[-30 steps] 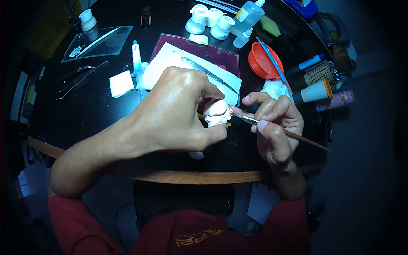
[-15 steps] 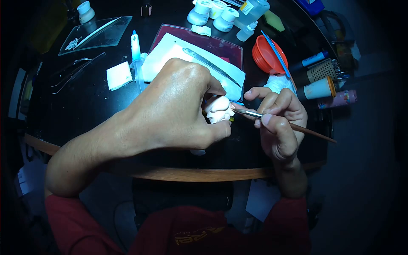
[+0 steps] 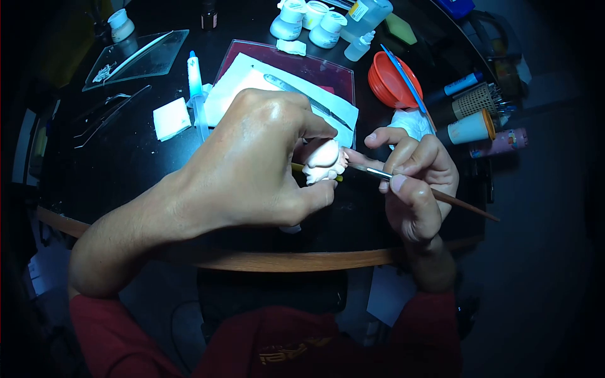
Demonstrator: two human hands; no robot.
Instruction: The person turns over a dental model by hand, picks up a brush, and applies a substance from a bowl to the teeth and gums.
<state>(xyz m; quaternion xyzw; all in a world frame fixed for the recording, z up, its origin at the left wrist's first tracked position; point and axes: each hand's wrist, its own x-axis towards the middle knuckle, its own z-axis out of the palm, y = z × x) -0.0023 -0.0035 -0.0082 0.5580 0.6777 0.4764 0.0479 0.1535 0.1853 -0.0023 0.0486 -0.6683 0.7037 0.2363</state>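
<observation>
A small white dental cast (image 3: 324, 155) is pinched between the thumb and fingers of my left hand (image 3: 258, 154), which covers much of it. Something yellow shows at its lower edge. My right hand (image 3: 422, 173) grips a fine paintbrush (image 3: 449, 198) with a wooden handle and metal ferrule, pen-like between thumb and fingers. The bristle tip points left and lies close by the right edge of the cast; whether it touches is hard to tell. Beyond the hands, a scalpel-shaped metal knife (image 3: 309, 101) lies on white paper (image 3: 233, 85).
Beneath the paper is a dark red plate (image 3: 252, 50). A syringe (image 3: 195, 82) and folded tissue (image 3: 171, 118) lie left, with tweezers (image 3: 113, 116) and a glass slab (image 3: 164, 57) beyond. White jars (image 3: 288, 22), red bowls (image 3: 384, 85) and a white-orange cup (image 3: 469, 129) stand farther off.
The brush tip has drawn back slightly from the cast. My left hand has tilted the cast a little. The whole view has shifted slightly.
</observation>
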